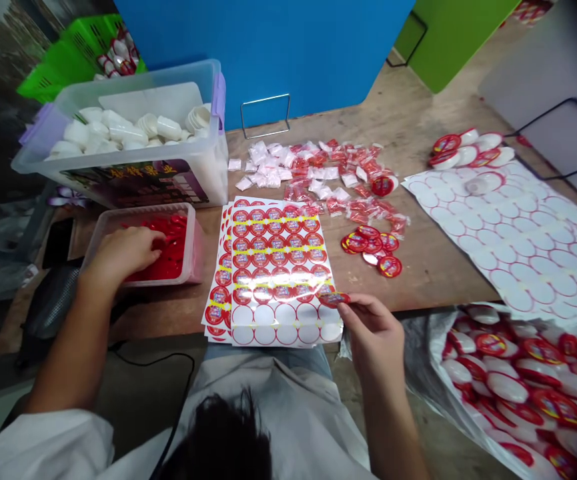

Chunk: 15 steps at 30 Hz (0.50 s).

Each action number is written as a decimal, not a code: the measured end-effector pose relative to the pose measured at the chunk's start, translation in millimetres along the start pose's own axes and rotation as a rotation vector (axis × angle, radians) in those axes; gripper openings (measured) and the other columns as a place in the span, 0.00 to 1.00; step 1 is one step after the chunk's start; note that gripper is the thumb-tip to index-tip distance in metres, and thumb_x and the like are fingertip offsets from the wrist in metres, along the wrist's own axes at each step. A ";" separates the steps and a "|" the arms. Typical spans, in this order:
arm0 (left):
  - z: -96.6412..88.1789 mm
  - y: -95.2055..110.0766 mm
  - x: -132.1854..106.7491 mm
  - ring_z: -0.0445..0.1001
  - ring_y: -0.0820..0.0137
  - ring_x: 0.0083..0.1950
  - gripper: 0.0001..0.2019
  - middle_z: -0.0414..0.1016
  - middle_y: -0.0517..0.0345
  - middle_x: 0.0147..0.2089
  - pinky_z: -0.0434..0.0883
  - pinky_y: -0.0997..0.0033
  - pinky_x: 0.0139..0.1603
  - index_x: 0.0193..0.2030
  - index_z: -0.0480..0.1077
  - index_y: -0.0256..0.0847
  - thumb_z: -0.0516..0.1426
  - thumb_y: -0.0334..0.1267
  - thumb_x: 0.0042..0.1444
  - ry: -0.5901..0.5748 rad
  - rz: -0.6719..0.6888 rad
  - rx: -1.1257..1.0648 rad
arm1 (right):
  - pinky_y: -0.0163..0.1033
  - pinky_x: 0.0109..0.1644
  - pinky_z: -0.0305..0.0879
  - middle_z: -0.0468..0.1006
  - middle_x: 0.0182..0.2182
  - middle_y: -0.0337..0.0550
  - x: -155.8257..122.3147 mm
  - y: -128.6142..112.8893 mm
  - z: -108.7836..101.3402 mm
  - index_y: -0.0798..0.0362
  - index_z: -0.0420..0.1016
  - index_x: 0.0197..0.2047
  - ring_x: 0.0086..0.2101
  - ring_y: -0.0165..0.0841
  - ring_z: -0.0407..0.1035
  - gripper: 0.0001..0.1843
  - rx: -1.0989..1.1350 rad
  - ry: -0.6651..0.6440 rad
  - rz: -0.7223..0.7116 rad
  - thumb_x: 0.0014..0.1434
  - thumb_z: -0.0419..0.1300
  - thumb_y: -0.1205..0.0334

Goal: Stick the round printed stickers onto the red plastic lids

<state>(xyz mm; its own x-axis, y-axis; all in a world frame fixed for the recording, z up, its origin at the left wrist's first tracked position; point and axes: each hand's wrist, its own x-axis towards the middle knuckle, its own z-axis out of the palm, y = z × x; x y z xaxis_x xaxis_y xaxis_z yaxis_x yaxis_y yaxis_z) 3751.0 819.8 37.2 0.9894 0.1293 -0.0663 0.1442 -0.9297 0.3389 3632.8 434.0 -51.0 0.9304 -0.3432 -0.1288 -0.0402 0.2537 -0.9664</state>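
My left hand (125, 252) reaches into a small clear tub (194, 257) of red plastic lids (173, 257), its fingers curled among them; what they hold is hidden. My right hand (375, 330) pinches a round red sticker (335, 299) at the lower right corner of a stack of sticker sheets (273, 267). The top sheet carries rows of red round stickers, with its bottom rows peeled bare and white.
A large clear bin (203, 170) of white cups stands at the back left. Small sachets (318, 177) lie scattered mid-table. Stickered lids (371, 247) sit right of the sheets. A used backing sheet (518, 233) lies at right, and a bag of finished caps (513, 380) below it.
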 end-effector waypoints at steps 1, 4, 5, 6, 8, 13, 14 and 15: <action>3.5 0.8 -0.7 0.61 0.65 0.32 0.10 0.63 0.60 0.25 0.51 0.39 0.60 0.33 0.79 0.41 0.65 0.28 0.41 -0.005 -0.004 0.022 | 0.33 0.38 0.69 0.80 0.29 0.38 0.1 0.7 0.6 0.51 0.78 0.34 0.31 0.28 0.73 0.10 0.007 0.007 0.009 0.47 0.71 0.62; 7.3 3.6 -5.2 0.59 0.67 0.32 0.09 0.60 0.62 0.27 0.50 0.50 0.62 0.35 0.77 0.41 0.65 0.30 0.45 -0.044 0.009 0.109 | 0.34 0.37 0.70 0.81 0.29 0.39 1.1 2.7 3.0 0.51 0.78 0.32 0.31 0.29 0.74 0.10 0.003 0.004 0.041 0.45 0.72 0.60; 6.7 3.9 -6.0 0.57 0.68 0.31 0.07 0.59 0.63 0.28 0.51 0.58 0.62 0.33 0.76 0.41 0.66 0.30 0.44 -0.054 0.016 0.117 | 0.34 0.36 0.70 0.81 0.28 0.40 1.8 2.9 3.7 0.52 0.78 0.32 0.31 0.30 0.74 0.11 -0.002 0.000 0.049 0.45 0.72 0.60; 5.5 3.7 -6.3 0.55 0.70 0.30 0.06 0.58 0.64 0.28 0.52 0.66 0.59 0.30 0.75 0.40 0.66 0.29 0.43 -0.068 0.027 0.123 | 0.34 0.36 0.71 0.81 0.28 0.40 2.6 2.8 4.4 0.52 0.78 0.32 0.31 0.30 0.74 0.11 -0.007 -0.002 0.057 0.45 0.72 0.60; 1.3 2.2 -5.8 0.51 0.72 0.28 0.08 0.58 0.65 0.27 0.54 0.77 0.49 0.24 0.71 0.37 0.67 0.27 0.43 -0.102 0.051 0.129 | 0.34 0.36 0.71 0.81 0.28 0.40 4.6 1.6 5.4 0.52 0.78 0.32 0.31 0.30 0.74 0.11 -0.012 -0.007 0.069 0.44 0.72 0.60; -20.8 1.0 -15.2 0.58 0.77 0.31 0.07 0.63 0.65 0.32 0.49 0.82 0.34 0.26 0.71 0.34 0.65 0.25 0.47 -0.003 0.144 0.119 | 0.33 0.37 0.71 0.81 0.28 0.39 9.7 -0.7 6.3 0.52 0.79 0.31 0.31 0.29 0.74 0.10 -0.026 -0.019 0.080 0.44 0.72 0.60; -25.9 2.9 -21.0 0.59 0.78 0.31 0.06 0.65 0.66 0.33 0.49 0.83 0.34 0.28 0.71 0.34 0.65 0.25 0.48 0.061 0.151 0.122 | 0.34 0.36 0.71 0.81 0.29 0.40 10.5 0.1 6.3 0.52 0.79 0.31 0.31 0.30 0.74 0.10 -0.026 -0.016 0.080 0.44 0.72 0.60; -30.0 5.7 -28.0 0.59 0.80 0.30 0.06 0.65 0.67 0.33 0.50 0.83 0.34 0.29 0.72 0.34 0.65 0.26 0.49 0.137 0.146 0.124 | 0.34 0.36 0.71 0.80 0.29 0.40 11.1 1.4 6.4 0.52 0.78 0.32 0.31 0.30 0.74 0.11 -0.022 -0.009 0.081 0.44 0.72 0.59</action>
<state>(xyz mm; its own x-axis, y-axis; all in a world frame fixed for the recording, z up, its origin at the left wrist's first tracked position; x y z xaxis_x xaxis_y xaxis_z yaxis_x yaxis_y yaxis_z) 3724.6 821.3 69.2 0.9940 0.0281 0.1060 0.0044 -0.9761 0.2173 3645.4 436.4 -52.4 0.9270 -0.3141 -0.2050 -0.1235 0.2604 -0.9576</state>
